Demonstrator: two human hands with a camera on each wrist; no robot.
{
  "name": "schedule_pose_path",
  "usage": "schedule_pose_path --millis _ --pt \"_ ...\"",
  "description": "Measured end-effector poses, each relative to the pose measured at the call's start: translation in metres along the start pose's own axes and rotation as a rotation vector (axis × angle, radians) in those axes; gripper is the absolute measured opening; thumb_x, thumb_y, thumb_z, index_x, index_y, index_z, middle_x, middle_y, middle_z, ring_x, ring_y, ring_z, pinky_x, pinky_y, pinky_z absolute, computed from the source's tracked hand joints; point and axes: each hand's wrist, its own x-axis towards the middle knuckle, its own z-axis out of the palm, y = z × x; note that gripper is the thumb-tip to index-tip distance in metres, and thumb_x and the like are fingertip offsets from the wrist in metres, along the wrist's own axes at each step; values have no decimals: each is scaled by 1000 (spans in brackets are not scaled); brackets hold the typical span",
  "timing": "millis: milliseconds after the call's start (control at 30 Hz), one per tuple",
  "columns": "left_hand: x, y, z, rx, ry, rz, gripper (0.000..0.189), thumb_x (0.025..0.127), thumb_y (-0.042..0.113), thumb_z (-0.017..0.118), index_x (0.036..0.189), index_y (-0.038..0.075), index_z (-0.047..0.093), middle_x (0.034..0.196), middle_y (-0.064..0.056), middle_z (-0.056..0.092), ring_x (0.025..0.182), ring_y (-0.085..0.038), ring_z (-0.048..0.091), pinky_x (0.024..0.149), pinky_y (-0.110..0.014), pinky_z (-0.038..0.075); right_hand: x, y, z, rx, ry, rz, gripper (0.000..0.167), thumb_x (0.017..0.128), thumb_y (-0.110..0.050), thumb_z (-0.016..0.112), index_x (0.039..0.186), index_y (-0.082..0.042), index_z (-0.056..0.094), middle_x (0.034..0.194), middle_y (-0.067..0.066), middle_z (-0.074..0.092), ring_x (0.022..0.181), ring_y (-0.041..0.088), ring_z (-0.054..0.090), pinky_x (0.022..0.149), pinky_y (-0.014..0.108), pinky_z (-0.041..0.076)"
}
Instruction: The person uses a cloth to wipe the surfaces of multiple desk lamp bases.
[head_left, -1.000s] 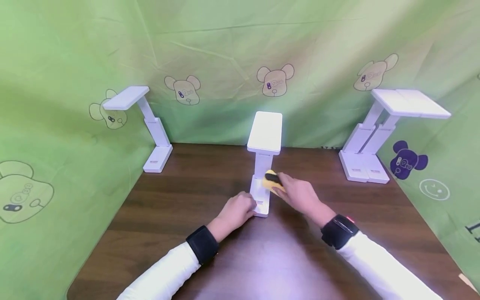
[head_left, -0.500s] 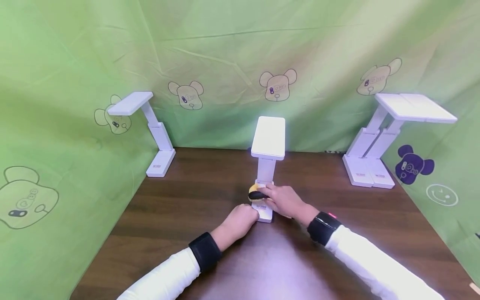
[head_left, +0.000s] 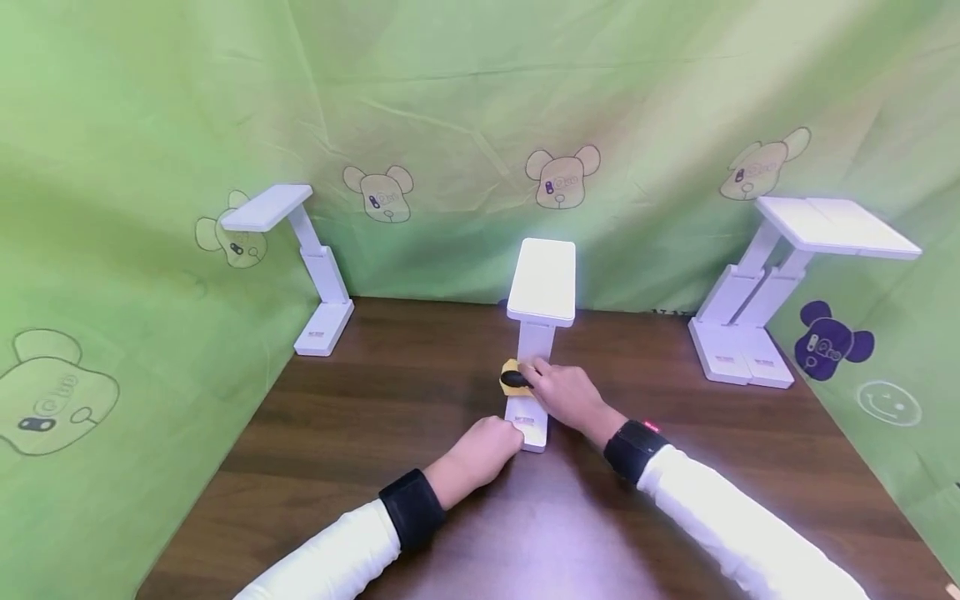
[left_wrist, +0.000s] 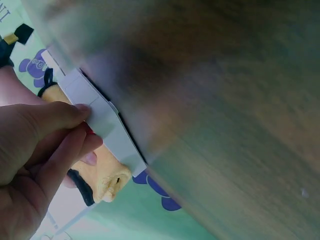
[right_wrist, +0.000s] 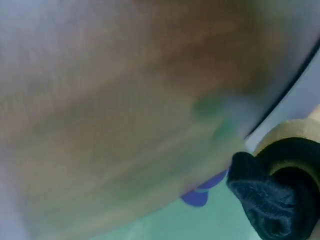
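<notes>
1. Head view: drawn across the stem's foot on the white lamp (head_left: 533, 342) with the yellow pad (head_left: 517, 391), from the stem's right side a second ago; likely mid-wipe;
2. with right hand (head_left: 573, 396), gripping the pad under curled fingers;
3. with left hand (head_left: 486, 450), pinching the base edge; standing upright on the table (head_left: 420, 367).

Upright white lamp (head_left: 536, 338), black-banded yellow pad (head_left: 515, 388) against its front

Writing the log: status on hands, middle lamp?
Left hand pinches middle lamp at its base. Right hand holds yellow-and-black pad against it. Nothing visible in the way.
</notes>
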Motion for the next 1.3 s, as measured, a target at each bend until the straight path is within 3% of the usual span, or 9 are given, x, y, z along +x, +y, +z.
schedule_pose_path --millis 267,433,533,600,667,833,1000,1167,1300 --pt "4 -3 5 -138 91 -84 20 86 7 74 70 16 69 67 3 65 62 -17 65 57 -29 53 -23 -16 -33 375 -167 35 20 92 -24 76 109 -14 72 89 -2 68 66 13 60 57 31 51" --pt "15 -33 1 -515 68 -131 12 88 6 74 77 12 76 71 2 69 61 -11 61 60 -25 52 -31 -2 -49 412 -159 176 31 97 -33 70 117 -9 72 99 4 74 76 15 67 67 35 56" --pt "28 -56 3 -661 100 -221 7 90 7 74 95 8 80 81 0 73 67 -8 61 66 -24 54 -42 6 -55 358 -92 129 34 95 -31 73 121 -10 71 100 3 73 75 13 67 66 35 57" --pt "37 -69 8 -654 112 -262 14 92 10 74 105 7 79 83 -2 72 70 -10 61 67 -26 54 -48 5 -58 310 -59 17 37 91 -28 77 123 -13 70 97 0 70 69 10 64 62 31 56" --pt "47 -77 15 -620 67 -273 22 94 18 74 114 9 78 82 -1 67 72 -12 58 66 -26 50 -51 -2 -58 253 -29 -107 43 86 -26 81 126 -15 69 97 -1 67 66 8 61 60 28 55" --pt "64 -83 27 -521 -188 -211 38 90 35 79 123 18 75 76 2 57 71 -15 50 60 -27 41 -38 -31 -48 62 12 -254 50 84 -26 83 131 -19 66 94 -2 62 64 11 57 57 26 52" --pt "69 -85 30 -521 -266 -229 38 89 36 79 124 22 74 75 4 62 72 -15 54 59 -27 43 -26 -40 -37 11 -57 -228 42 89 -28 79 128 -20 67 95 -2 62 61 12 57 55 26 51" --pt "72 -85 30 -529 -283 -286 49 82 47 82 126 26 72 89 4 69 78 -14 55 63 -28 45 -43 -21 -51 162 -191 -130 38 87 -25 81 123 -20 71 92 -5 58 60 8 52 59 27 53" --pt "72 -84 29 -518 -289 -305 55 78 51 83 125 25 73 101 1 73 83 -15 57 67 -30 47 -55 -10 -55 187 -223 -110 38 85 -26 84 121 -18 73 90 -6 58 64 7 52 62 25 54"
